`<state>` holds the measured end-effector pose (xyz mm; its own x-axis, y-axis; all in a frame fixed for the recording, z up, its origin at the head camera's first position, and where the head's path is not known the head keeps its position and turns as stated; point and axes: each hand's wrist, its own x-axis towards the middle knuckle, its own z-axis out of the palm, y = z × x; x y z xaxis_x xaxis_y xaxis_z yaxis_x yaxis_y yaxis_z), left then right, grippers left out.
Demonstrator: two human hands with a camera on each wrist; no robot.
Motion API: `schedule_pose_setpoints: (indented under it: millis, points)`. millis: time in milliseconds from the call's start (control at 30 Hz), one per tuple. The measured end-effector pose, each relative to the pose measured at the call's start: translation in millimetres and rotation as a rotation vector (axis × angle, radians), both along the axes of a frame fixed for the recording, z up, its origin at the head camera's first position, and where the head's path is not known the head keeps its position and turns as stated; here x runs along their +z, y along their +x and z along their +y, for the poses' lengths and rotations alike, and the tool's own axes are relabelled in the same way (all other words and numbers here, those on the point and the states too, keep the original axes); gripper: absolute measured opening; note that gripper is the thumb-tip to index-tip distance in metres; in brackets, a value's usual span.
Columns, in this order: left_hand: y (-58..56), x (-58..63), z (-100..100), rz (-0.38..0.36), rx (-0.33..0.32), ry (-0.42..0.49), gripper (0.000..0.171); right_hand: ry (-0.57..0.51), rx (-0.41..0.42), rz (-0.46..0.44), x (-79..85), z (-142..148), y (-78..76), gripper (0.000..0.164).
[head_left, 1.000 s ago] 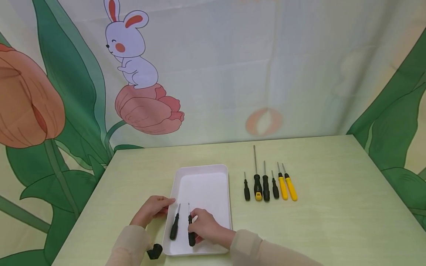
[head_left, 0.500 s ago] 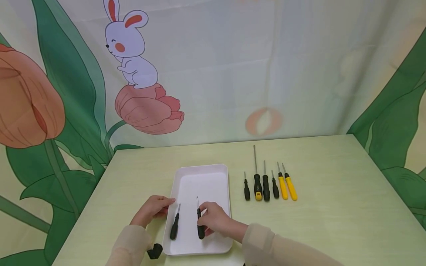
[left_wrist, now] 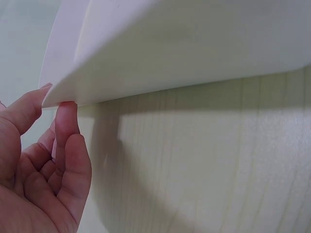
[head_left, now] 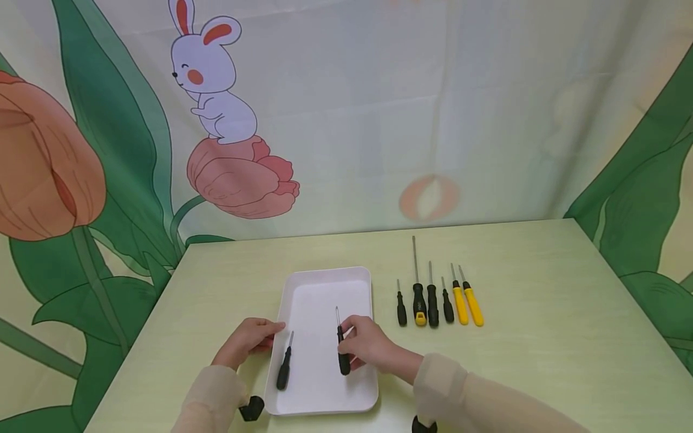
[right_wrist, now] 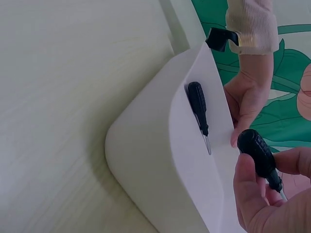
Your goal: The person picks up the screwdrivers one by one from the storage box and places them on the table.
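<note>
My right hand pinches a black-handled screwdriver over the right part of a white tray, its metal tip pointing away from me. In the right wrist view thumb and fingers grip that handle close to the shaft. Inside the tray, along its left side, lies another black screwdriver. My left hand holds the tray's left rim; the left wrist view has the rim pinched between thumb and fingertips, the other fingers curled below.
Right of the tray, screwdrivers lie in a row on the pale wooden table: a long black one, several shorter black ones, and two yellow-handled ones. Behind the table hangs a printed curtain. Black camera mounts sit at my wrists.
My right hand has moved right and away from me across the tray, carrying the screwdriver from near the other one. The left hand stays on the rim.
</note>
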<state>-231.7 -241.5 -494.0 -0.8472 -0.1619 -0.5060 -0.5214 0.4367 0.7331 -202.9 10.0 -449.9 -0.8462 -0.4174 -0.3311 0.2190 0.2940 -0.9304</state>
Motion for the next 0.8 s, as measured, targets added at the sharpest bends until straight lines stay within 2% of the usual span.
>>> schedule_pose_setpoints:
  millis: [500, 800]
  points:
    - [0.0, 1.9, 0.1, -0.003, 0.001, -0.006, 0.024, 0.024, -0.048, -0.001, 4.1, 27.8, -13.6, 0.03]
    - [-0.7, -0.3, -0.6, -0.005, 0.001, -0.02, 0.025, 0.03, -0.105, -0.007, -0.6, 44.1, -23.6, 0.029]
